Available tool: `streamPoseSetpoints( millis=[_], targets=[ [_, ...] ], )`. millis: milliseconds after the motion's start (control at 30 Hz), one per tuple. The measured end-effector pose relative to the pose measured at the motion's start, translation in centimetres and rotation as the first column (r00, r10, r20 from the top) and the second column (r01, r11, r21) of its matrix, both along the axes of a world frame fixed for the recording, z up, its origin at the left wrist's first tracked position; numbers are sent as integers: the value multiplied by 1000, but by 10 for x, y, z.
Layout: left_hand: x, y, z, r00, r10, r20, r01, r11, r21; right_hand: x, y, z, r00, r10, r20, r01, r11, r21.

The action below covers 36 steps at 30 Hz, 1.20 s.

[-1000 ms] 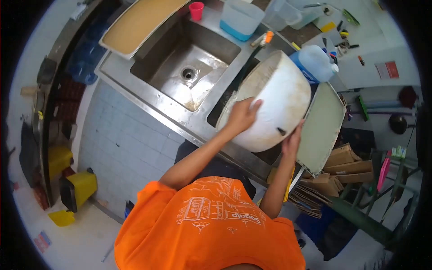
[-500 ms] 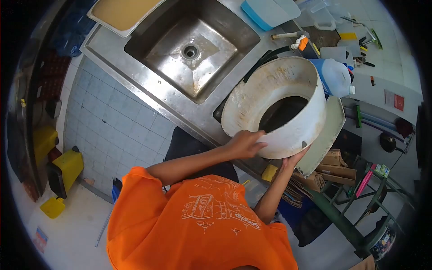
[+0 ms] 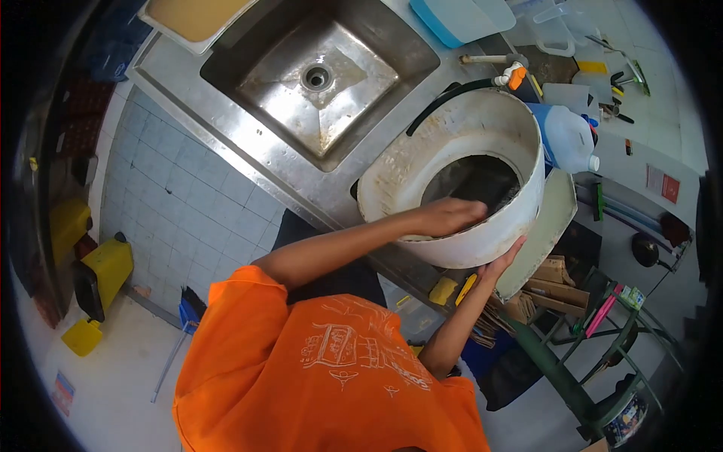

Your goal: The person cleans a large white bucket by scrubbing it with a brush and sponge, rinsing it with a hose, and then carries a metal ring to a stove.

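White and chipped at the rim, a large oval tub (image 3: 510, 222) was seen tilted over the right-hand part of the steel bench (image 3: 226, 124), just beside the square sink basin (image 3: 339, 105). Its inner wall was blotched with brownish stains, and a round dark area (image 3: 474, 177) was framed at the bottom; whether this was an opening or merely a dark base could not fairly be judged from this angle. A glossy black hose (image 3: 444, 98) was curved along the far rim, near the tap (image 3: 516, 77) with its orange handle.

The left hand (image 3: 452, 216) was held inside the tub, over the near rim, with its fingers curled; the fingertips were turned from view, so it could not be told whether anything was held in that grip. The right hand (image 3: 498, 262) was set against the outer wall from below, its fingers laid upward along the curve; how far that grip was closed could not be told, the palm being hidden.

Part of a pale green sheet (image 3: 531, 241) with a ragged edge was covered by the tub, and a translucent jug (image 3: 565, 139) of blue liquid was partly hidden behind it. A beige-filled tray (image 3: 199, 15) was cut off by the upper edge.
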<state>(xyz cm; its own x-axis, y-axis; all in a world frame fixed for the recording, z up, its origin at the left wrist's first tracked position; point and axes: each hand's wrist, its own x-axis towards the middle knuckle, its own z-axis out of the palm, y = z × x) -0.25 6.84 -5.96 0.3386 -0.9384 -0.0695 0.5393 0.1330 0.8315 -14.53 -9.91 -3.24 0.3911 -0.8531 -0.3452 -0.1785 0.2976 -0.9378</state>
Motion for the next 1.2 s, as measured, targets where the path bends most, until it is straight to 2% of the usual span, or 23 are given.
streamPoseSetpoints(
  millis=[67, 100, 133, 200, 300, 367, 433, 500, 567, 600, 633, 667, 733, 767, 833, 867, 900, 933, 967, 1000, 1067, 1133, 1200],
  targets=[
    [-4, 9, -72, 946, -323, -14, 321, 933, 162, 0, -4, -1, 998, 54, 26, -54, 998, -11],
    [-18, 7, -122, 795, -568, 214, 426, 773, 471, -2, -6, -2, 993, 112, 47, -111, 993, -26],
    [-35, 6, -169, 522, -790, 322, 375, 551, 746, -4, -8, -3, 994, 99, 45, -98, 995, -25],
    [-56, 27, -228, 185, -864, 468, 99, 491, 866, -5, -10, -8, 997, 73, 40, -72, 997, -19],
    [-28, 13, -250, 19, -747, 665, -192, 650, 735, 5, 2, 2, 997, -76, 14, 75, 996, 49],
    [17, -23, -258, -165, -593, 788, -405, 769, 494, 4, 0, -3, 996, -87, 25, 87, 996, 3],
    [64, -75, -266, -395, -479, 784, -564, 800, 205, 1, -3, -8, 994, -103, 22, 104, 994, -44],
    [95, -131, -274, -549, -517, 657, -670, 742, 23, -6, -3, -14, 971, -240, -6, 239, 969, -60],
    [97, -160, -298, -569, -562, 601, -696, 718, 13, -33, -20, -28, 984, -165, 62, 169, 984, -51],
    [87, -158, -314, -245, -340, 908, -491, 851, 187, -47, -21, -34, 986, -87, 143, 91, 995, -28],
    [75, -152, -329, 221, -164, 961, -229, 949, 215, -39, -18, -28, 984, -35, 174, 40, 999, -22],
    [59, -131, -337, 224, -179, 958, -230, 946, 230, -36, -18, -31, 985, -37, 171, 39, 999, -7],
    [20, -76, -339, 132, -395, 909, -70, 911, 406, -34, -14, -28, 988, -137, 70, 142, 987, -71],
    [18, -64, -330, 123, -403, 907, -67, 908, 413, -27, -6, -19, 987, -144, 76, 149, 987, -62],
    [41, -61, -314, 138, -417, 898, -297, 848, 439, -1, 0, -8, 984, -157, 89, 159, 987, -20],
    [52, -75, -340, 134, -405, 905, -305, 852, 426, 4, -2, -8, 984, -150, 98, 153, 988, -31],
    [56, -95, -390, 501, -525, 688, -208, 698, 685, 1, -1, -7, 984, -166, 58, 168, 985, -35],
    [63, -103, -388, 765, -547, 340, -8, 520, 854, -1, 0, -9, 983, -184, 24, 185, 982, -37],
    [58, -98, -384, 381, -708, 594, -146, 589, 795, -6, -3, -13, 989, -140, 43, 142, 989, -50],
    [42, -84, -377, 389, -709, 589, -150, 581, 800, -7, -4, -14, 991, -130, 40, 132, 990, -43],
    [9, -41, -281, 265, -805, 531, -194, 495, 847, 0, -6, -14, 973, -102, 205, 95, 995, 44],
    [-15, -8, -230, 15, -912, 410, 207, 405, 891, 6, -5, -7, 969, -114, 221, 100, 992, 75],
    [-17, 13, -161, 37, -940, 340, 406, 325, 854, 15, -4, 1, 963, -124, 240, 103, 990, 96]
  ],
)
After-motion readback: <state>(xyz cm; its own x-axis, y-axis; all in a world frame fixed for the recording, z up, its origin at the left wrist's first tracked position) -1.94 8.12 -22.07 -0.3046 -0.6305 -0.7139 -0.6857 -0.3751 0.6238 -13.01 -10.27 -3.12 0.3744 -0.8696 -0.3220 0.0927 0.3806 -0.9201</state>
